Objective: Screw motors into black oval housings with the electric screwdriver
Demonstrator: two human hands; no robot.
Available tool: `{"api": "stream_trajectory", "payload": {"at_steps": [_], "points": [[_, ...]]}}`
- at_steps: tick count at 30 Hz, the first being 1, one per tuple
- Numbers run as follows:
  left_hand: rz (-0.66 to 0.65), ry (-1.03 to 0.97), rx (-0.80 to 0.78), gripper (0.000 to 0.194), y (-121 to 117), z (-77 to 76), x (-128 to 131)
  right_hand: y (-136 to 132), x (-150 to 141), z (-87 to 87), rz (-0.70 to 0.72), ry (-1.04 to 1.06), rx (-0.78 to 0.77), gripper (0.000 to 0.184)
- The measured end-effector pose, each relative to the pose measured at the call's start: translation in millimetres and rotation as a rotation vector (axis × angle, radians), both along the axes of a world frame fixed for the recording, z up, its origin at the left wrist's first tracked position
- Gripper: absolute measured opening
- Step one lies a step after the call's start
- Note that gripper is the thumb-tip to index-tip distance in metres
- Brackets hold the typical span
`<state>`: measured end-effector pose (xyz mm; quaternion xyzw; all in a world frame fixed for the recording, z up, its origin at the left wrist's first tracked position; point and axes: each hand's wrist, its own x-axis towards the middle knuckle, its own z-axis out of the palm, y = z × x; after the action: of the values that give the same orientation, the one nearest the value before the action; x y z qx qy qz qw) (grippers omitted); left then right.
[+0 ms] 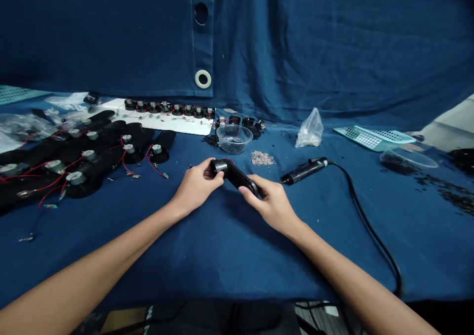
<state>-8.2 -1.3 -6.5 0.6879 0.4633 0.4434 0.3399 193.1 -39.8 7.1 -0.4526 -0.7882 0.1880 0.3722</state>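
Between both hands is a black plastic housing (239, 178) with a round head and a long handle, held tilted above the blue cloth. My left hand (198, 182) is closed around its round head, thumb in front. The handle's lower end is gripped by my right hand (272, 201), with the thumb on the near side. Just right of that hand lies a black electric screwdriver (305, 171), its tip pointing left. Beyond the housing, a small heap of screws (262, 158) rests beside a clear round bowl (234, 138) with small dark pieces in it.
Several black housings with motors and red wires (85, 169) cover the left side. More motor units stand along a white board (155, 120). At the right are a plastic bag (310, 128), a teal basket (377, 136) and loose black parts (454, 191). The screwdriver's cable (365, 216) runs over the front edge.
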Motion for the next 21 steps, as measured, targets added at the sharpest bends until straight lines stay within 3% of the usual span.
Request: {"api": "stream_trajectory", "payload": {"at_steps": [6,10,17,21], "points": [[0.068,-0.013,0.040,0.044,1,-2.6,1,0,1,-1.6,0.028,0.028,-0.037,0.027],[0.099,-0.047,0.166,0.050,1,-5.6,1,1,-1,-1.0,0.086,0.173,-0.189,0.034],[-0.084,0.151,0.415,0.058,-13,-0.6,1,8,-6,-7.6,0.208,0.785,-0.601,0.045],[-0.133,0.247,0.503,0.059,-21,1.8,5,9,-6,-7.5,0.214,0.839,-0.623,0.045]]}}
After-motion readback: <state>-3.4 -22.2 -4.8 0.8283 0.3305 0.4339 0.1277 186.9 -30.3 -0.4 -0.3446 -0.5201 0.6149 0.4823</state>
